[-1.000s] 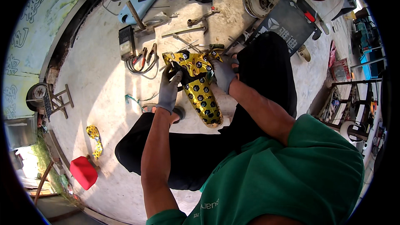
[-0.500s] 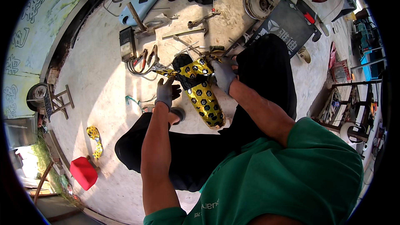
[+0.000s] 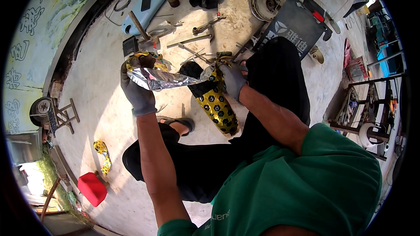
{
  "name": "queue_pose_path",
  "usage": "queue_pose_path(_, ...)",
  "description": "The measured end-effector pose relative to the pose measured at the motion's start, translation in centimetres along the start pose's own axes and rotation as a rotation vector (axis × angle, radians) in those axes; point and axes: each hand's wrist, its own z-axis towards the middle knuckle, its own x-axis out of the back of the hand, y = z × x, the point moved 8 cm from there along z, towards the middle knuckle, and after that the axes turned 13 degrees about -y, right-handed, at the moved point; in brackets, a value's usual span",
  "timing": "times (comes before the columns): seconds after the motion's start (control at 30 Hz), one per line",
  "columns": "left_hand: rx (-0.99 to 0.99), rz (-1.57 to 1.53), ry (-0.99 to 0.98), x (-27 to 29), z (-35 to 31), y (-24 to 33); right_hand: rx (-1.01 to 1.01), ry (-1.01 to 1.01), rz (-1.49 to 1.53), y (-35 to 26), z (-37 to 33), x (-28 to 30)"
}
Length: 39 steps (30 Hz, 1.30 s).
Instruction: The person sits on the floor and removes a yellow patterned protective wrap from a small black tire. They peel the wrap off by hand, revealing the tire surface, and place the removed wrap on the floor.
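Between my knees stands a tire, with black tread bare at its far end and yellow foil wrapping with black spots around the near part. My left hand, in a grey glove, is closed on a loose strip of this wrapping, bunched at the fingers. The strip's silver inner side shows, stretched across to the tire's upper right. There my right hand, also gloved in grey, grips the tire and wrapping at the edge; some of its fingertips are hidden.
Beyond the tire lie wrenches, a hammer and a black box. A wheel hub and dark panel are at the far right. A yellow foil scrap and red object lie left.
My left hand has moved left and away from the tire, drawing out the foil strip and turning its silver side up. My right hand has stayed at the tire's right edge.
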Motion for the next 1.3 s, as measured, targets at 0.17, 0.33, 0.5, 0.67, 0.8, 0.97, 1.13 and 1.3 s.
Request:
queue_pose_path(0.17, -0.136, 0.865, -0.502, -10.8, -4.9, -3.5, 0.025, -0.236, -0.082, 0.2, 1.3, -1.0)
queue_pose_path(0.33, -0.193, 1.345, -0.645, -12.1, -7.8, -9.9, -0.222, -0.31, 0.553, -1.4, -1.4, -6.3)
queue_pose_path(0.5, -0.131, 1.335, -0.712, -11.9, -7.5, -10.0, -0.022, -0.303, -0.075, -2.4, -1.8, -5.7)
queue_pose_path(0.67, -0.167, 1.232, -0.767, -13.0, -7.2, -9.3, 0.156, -0.229, -0.931, -0.8, 2.5, -0.6)
queue_pose_path(0.8, -0.134, 1.294, -0.556, -9.7, -6.8, -8.9, 0.071, 0.056, -0.526, -0.1, 1.5, 0.7)
queue_pose_path(0.97, 0.389, 1.077, -0.03, -0.6, -6.4, -12.9, 0.063, 0.181, -0.935, 8.4, 5.9, 8.7)
queue_pose_path(1.13, 0.628, 0.721, -0.119, 0.0, -7.5, -15.3, -0.541, -0.091, 0.026, 18.5, 2.9, 6.8)
queue_pose_path(1.3, 0.57, 0.539, -0.245, 0.5, -7.6, -16.3, -0.661, -0.467, 0.276, 18.3, 0.8, 2.3)
